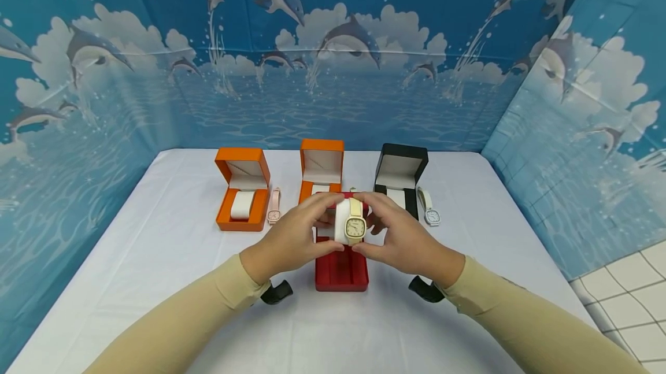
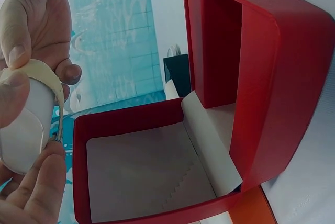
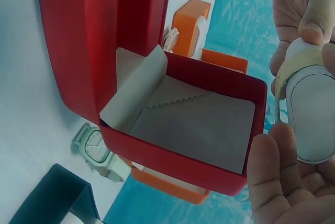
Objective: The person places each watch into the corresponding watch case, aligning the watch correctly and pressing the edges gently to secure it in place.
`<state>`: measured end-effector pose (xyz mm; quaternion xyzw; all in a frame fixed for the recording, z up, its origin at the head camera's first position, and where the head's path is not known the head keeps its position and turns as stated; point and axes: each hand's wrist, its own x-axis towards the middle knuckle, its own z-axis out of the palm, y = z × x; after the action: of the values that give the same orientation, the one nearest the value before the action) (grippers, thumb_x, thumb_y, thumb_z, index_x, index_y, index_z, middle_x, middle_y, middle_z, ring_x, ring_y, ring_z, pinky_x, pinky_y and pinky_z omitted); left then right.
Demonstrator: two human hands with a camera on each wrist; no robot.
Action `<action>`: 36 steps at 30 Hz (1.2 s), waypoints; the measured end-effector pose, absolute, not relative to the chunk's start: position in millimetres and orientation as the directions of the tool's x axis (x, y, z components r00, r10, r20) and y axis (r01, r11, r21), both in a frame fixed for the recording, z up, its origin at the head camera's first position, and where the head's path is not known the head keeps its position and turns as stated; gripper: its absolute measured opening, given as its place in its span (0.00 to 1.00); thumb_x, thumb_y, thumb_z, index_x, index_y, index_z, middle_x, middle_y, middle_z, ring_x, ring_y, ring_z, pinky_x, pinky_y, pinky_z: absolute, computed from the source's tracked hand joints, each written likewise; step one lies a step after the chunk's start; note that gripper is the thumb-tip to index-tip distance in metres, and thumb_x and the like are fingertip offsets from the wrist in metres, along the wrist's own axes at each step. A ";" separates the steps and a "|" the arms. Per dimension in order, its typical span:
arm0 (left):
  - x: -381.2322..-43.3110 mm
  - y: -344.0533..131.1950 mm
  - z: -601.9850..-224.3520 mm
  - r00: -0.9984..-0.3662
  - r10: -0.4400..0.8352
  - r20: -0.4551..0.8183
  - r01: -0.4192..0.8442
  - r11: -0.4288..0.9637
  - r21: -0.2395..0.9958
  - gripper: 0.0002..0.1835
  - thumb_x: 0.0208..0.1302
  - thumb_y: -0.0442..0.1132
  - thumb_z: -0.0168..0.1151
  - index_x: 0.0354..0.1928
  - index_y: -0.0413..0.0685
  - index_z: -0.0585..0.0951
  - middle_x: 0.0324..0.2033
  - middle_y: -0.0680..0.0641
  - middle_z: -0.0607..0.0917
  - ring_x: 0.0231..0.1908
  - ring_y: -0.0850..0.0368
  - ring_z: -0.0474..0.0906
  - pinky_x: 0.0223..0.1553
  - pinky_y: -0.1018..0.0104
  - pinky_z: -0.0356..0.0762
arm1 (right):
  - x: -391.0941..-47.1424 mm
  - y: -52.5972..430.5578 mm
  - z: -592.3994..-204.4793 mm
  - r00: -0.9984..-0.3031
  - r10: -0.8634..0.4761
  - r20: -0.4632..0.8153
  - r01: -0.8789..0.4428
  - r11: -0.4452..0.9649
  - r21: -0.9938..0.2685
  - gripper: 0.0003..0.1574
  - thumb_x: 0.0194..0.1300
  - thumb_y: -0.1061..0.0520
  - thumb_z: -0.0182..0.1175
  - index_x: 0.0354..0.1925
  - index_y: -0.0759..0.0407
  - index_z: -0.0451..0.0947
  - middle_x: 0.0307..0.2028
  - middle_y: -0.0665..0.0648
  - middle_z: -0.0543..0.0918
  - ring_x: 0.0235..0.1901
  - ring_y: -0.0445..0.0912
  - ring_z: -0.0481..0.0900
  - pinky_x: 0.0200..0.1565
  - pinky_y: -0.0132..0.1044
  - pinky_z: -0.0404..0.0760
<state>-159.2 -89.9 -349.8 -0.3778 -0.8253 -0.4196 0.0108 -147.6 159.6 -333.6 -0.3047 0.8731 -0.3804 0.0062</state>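
Observation:
In the head view, a cream-yellow wristwatch point(image 1: 356, 227) with a squarish face is wrapped around a white watch cushion point(image 1: 340, 222). My left hand point(image 1: 288, 241) holds the cushion from the left, thumb low and fingers high. From the right, my right hand point(image 1: 408, 241) grips the watch strap at top and bottom, by the cushion's edge. Below the hands stands a red watch box point(image 1: 341, 282), its lid raised and its base compartment bare. Both wrist views show the cushion's white end point(image 2: 23, 130) with the strap round it; the dial is hidden there.
Two orange boxes point(image 1: 224, 218) point(image 1: 322, 144) and a black box point(image 1: 402, 150) stand with lids raised at the table's back. Beside them lie a pink watch point(image 1: 274, 207) and a pale green watch point(image 3: 97, 148); another light-strapped watch point(image 1: 429, 210) lies right of the black box.

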 end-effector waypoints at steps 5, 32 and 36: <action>-159.9 -89.6 -350.0 -0.714 0.614 0.337 0.637 0.370 0.677 0.44 0.63 0.37 0.78 0.77 0.44 0.66 0.66 0.48 0.77 0.53 0.58 0.86 0.54 0.72 0.85 | -148.5 159.0 -334.2 -0.810 -0.540 0.227 -0.533 0.517 -0.670 0.55 0.59 0.58 0.79 0.78 0.48 0.63 0.64 0.49 0.75 0.48 0.45 0.82 0.50 0.39 0.87; -157.7 -87.8 -351.7 -0.709 0.613 0.348 0.650 0.376 0.661 0.45 0.61 0.38 0.79 0.77 0.44 0.67 0.69 0.47 0.76 0.53 0.57 0.87 0.55 0.65 0.86 | -148.9 155.6 -337.8 -0.810 -0.540 0.228 -0.520 0.481 -0.706 0.51 0.60 0.58 0.78 0.75 0.49 0.65 0.59 0.49 0.76 0.45 0.46 0.78 0.44 0.35 0.86; -157.2 -87.7 -351.4 -0.713 0.613 0.340 0.647 0.390 0.655 0.44 0.61 0.39 0.79 0.77 0.45 0.67 0.68 0.49 0.76 0.53 0.59 0.86 0.56 0.69 0.85 | -148.0 155.1 -337.7 -0.811 -0.537 0.232 -0.523 0.487 -0.699 0.51 0.60 0.58 0.78 0.75 0.50 0.64 0.60 0.50 0.75 0.45 0.45 0.78 0.44 0.35 0.86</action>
<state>-157.2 -87.7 -351.4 -0.3779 -0.8335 -0.4025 0.0215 -148.0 155.1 -337.7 -0.3074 0.8623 -0.4024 0.0088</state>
